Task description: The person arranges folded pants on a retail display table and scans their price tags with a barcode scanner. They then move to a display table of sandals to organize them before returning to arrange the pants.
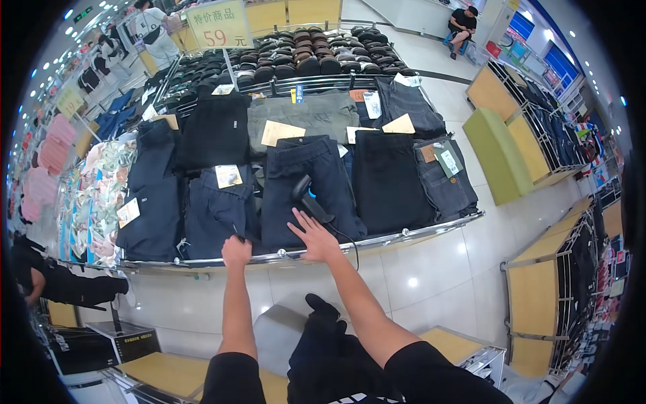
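Observation:
My left hand (236, 252) is closed at the front edge of a display table (404, 235), gripping the hem of a folded dark navy pair of trousers (215, 209). My right hand (315, 238) lies flat with fingers spread on another folded navy pair of trousers (303, 178), just below a black handheld barcode scanner (306, 195) with a blue light that rests on that pair. The scanner's cable (351, 241) runs past my right wrist over the table edge. A dark garment (323, 350) hangs in front of my body.
Folded dark trousers and jeans (444, 175) with paper tags cover the table. Rows of dark shoes (303, 57) sit behind, under a yellow price sign (219, 23). A green bench (494, 151) stands right, patterned packets (101, 195) left. A person (54, 279) crouches left; another person (463, 27) sits far back.

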Action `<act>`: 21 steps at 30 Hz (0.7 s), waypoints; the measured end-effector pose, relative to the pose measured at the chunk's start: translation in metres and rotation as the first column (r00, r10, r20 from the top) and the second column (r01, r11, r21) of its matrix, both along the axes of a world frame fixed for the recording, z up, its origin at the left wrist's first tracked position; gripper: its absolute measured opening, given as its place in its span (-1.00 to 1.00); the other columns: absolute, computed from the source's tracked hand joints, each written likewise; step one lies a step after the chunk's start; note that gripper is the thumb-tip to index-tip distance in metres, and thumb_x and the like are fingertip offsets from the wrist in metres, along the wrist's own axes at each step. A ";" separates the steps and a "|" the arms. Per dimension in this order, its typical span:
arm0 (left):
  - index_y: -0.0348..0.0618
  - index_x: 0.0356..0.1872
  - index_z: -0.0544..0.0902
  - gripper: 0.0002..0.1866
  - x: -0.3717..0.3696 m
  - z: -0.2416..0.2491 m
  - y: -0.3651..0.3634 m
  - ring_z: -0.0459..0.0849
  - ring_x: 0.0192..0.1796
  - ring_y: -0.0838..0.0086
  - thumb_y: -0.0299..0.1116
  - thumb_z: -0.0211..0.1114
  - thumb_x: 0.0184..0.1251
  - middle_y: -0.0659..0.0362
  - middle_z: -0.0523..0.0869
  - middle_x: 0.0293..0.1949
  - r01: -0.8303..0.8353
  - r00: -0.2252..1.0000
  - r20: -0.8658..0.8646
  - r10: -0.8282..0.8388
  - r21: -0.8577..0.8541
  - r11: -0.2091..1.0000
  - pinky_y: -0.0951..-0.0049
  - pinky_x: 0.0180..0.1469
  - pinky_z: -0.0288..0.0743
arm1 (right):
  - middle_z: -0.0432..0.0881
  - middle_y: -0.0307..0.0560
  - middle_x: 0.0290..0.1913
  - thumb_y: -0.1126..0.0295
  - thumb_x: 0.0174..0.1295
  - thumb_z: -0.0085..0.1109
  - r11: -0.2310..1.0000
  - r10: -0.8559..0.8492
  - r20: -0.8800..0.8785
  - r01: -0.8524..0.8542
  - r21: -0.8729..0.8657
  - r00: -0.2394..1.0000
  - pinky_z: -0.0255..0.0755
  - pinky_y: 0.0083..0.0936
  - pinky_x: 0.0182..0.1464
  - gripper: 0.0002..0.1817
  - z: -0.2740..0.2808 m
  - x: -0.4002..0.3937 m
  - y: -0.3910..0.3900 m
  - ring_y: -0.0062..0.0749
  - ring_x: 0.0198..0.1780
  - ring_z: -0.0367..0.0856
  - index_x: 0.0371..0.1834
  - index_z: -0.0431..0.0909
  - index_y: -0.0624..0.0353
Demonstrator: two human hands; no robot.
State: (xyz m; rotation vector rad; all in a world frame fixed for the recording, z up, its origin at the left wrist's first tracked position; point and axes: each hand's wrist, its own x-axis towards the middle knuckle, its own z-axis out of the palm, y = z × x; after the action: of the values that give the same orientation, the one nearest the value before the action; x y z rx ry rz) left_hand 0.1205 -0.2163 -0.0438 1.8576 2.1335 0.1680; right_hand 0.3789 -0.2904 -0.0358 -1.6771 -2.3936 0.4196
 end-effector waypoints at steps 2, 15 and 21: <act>-0.29 -0.24 0.75 -0.65 0.001 0.000 -0.002 0.72 -0.08 -0.07 -0.18 0.25 0.17 -0.14 0.76 -0.20 -0.005 1.000 0.011 0.005 0.013 1.000 0.07 0.06 0.59 | -0.18 0.08 0.65 0.05 -0.11 0.48 1.000 -0.004 0.001 0.004 -0.007 1.000 -0.05 -0.17 0.59 0.16 -0.005 0.000 0.001 -0.01 0.63 -0.10 0.60 0.01 -0.06; -0.28 -0.30 0.67 -0.71 0.000 -0.009 -0.003 0.71 -0.13 -0.11 -0.22 0.22 0.18 -0.19 0.74 -0.29 -0.030 0.999 0.049 0.023 0.131 0.991 -0.01 -0.02 0.56 | -0.04 0.05 0.63 0.07 -0.11 0.43 1.000 -0.011 0.015 0.011 0.000 1.000 -0.06 -0.19 0.59 0.10 -0.013 -0.001 0.003 -0.01 0.61 -0.04 0.58 0.08 -0.06; -0.28 -0.35 0.64 -0.73 0.000 -0.009 -0.004 0.70 -0.17 -0.14 -0.23 0.20 0.18 -0.16 0.74 -0.33 -0.032 0.995 0.102 0.015 0.161 0.986 -0.02 -0.05 0.55 | -0.06 0.05 0.63 0.10 -0.11 0.42 1.000 -0.022 0.027 0.021 0.022 0.999 -0.03 -0.19 0.58 0.08 -0.010 -0.003 0.002 -0.02 0.61 -0.02 0.58 0.09 -0.07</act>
State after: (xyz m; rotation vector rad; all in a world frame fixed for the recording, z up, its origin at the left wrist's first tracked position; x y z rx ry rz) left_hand 0.1203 -0.2207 -0.0532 1.8690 2.1299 0.4434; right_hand 0.3759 -0.2879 -0.0461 -1.7083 -2.3882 0.3686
